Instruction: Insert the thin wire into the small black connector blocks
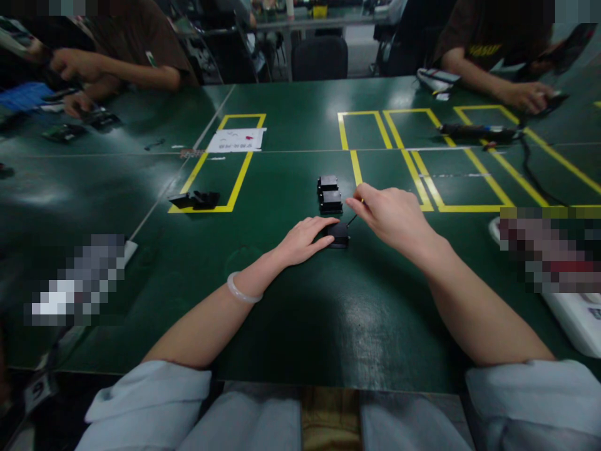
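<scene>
A small black box-like part [340,236] lies on the green table in front of me. My left hand [305,241] steadies it, with the thumb at its near left side and the fingers along its far left edge. In a pinch, my right hand [392,216] holds a thin dark tool [352,220], slanting down to the part's far right corner. Whether its tip touches the part I cannot tell, and its exact kind is too small to make out. Just beyond, two similar black parts [331,199] [328,183] sit one behind the other.
Yellow tape outlines [241,181] mark the green table [291,326]. A white paper label [237,139] and black pieces [195,200] lie left. A dark rod-shaped device with a cable [479,131] lies right. White-edged objects flank me, partly blurred out. Two people work across the table.
</scene>
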### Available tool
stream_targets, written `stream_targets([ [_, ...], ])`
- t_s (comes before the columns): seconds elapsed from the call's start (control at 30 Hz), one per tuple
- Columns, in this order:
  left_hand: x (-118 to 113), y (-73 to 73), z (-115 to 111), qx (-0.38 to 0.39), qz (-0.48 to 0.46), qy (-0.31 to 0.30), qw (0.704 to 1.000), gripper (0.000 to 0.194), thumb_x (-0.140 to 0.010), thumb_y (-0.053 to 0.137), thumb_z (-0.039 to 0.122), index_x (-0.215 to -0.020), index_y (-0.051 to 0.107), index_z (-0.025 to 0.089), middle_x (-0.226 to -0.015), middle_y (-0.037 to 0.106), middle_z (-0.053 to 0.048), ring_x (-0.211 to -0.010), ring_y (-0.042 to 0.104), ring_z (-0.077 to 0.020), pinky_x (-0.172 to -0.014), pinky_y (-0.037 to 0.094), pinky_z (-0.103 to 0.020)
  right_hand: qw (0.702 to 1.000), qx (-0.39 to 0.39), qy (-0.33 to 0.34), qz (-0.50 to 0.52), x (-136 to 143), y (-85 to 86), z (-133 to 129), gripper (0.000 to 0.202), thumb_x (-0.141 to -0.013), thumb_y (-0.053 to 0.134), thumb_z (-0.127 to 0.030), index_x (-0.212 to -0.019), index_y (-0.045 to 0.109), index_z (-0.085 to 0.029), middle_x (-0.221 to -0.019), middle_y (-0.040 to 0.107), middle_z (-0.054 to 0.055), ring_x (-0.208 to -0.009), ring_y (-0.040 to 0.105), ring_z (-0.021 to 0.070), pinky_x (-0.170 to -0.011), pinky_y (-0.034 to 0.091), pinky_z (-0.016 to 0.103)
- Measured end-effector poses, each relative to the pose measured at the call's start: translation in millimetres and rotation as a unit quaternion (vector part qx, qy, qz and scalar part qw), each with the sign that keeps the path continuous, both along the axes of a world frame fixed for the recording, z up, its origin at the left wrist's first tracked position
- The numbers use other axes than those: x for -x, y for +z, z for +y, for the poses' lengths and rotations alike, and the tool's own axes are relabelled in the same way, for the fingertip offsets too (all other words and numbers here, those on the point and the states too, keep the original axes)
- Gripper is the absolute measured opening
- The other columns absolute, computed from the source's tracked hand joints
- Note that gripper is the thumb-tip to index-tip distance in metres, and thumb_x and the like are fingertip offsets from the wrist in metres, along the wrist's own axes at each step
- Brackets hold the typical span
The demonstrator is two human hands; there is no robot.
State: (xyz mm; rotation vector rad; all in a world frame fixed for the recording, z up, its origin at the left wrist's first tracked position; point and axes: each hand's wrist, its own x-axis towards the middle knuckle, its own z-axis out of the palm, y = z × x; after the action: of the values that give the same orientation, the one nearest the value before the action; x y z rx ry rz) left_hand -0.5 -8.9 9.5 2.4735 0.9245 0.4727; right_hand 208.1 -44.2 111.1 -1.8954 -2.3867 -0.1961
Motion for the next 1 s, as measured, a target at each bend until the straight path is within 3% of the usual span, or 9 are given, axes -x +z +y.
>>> stream_targets([
  [0.2, -0.1, -1.0, -0.2, 0.001, -0.007, 0.006, 1.000, 0.046, -0.102, 0.040, 0.048, -0.139, 0.048, 0.021, -0.136, 0.059, -0.009, -0.122, 0.055, -0.0259, -0.102, 0.042, -0.041, 1.000, -0.006, 0.012, 0.021, -0.1, -3.1, 0.8, 0.036, -0.100, 0.026, -0.032, -0.121, 0.052, -0.019, -0.093, 0.073, 0.009, -0.072, 0.065, 0.0201, -0.055, 0.021, 0.029],
  [0.5, 0.5, -1.3, 0.1, 0.001, -0.008, 0.005, 1.000, 0.046, -0.101, 0.041, 0.049, -0.138, 0.048, 0.023, -0.136, 0.059, -0.009, -0.121, 0.056, -0.0263, -0.101, 0.043, -0.041, 1.000, 0.005, -0.006, -0.013, -0.5, -0.1, 0.4, 0.041, -0.101, 0.023, -0.038, -0.109, 0.058, -0.018, -0.086, 0.073, 0.011, -0.073, 0.066, 0.0226, -0.056, 0.023, 0.030],
  [0.73, 0.6, -1.7, 0.3, 0.000, -0.011, 0.001, 1.000, 0.046, -0.102, 0.040, 0.049, -0.138, 0.048, 0.022, -0.137, 0.059, -0.008, -0.121, 0.055, -0.0262, -0.101, 0.042, -0.041, 1.000, -0.007, 0.013, 0.025, -0.3, -0.9, -1.2, 0.035, -0.099, 0.028, -0.031, -0.122, 0.053, -0.019, -0.095, 0.074, 0.008, -0.075, 0.066, 0.0217, -0.057, 0.024, 0.030],
  [0.9, 0.4, -2.5, 0.4, 0.002, -0.010, 0.003, 1.000, 0.047, -0.102, 0.040, 0.050, -0.139, 0.048, 0.022, -0.135, 0.060, -0.009, -0.118, 0.056, -0.0262, -0.101, 0.042, -0.041, 1.000, 0.008, 0.008, 0.010, 0.6, 1.1, -1.7, 0.038, -0.101, 0.030, -0.043, -0.110, 0.060, -0.020, -0.090, 0.074, 0.008, -0.078, 0.067, 0.0235, -0.057, 0.024, 0.029],
  [1.0, 0.6, -3.2, 0.7, 0.001, -0.012, 0.003, 1.000, 0.048, -0.101, 0.040, 0.050, -0.139, 0.048, 0.022, -0.136, 0.059, -0.009, -0.119, 0.056, -0.0265, -0.102, 0.042, -0.041, 1.000, 0.015, 0.003, -0.015, 1.5, 1.9, -1.3, 0.039, -0.101, 0.028, -0.039, -0.110, 0.061, -0.020, -0.088, 0.074, 0.010, -0.078, 0.068, 0.0242, -0.057, 0.025, 0.030],
])
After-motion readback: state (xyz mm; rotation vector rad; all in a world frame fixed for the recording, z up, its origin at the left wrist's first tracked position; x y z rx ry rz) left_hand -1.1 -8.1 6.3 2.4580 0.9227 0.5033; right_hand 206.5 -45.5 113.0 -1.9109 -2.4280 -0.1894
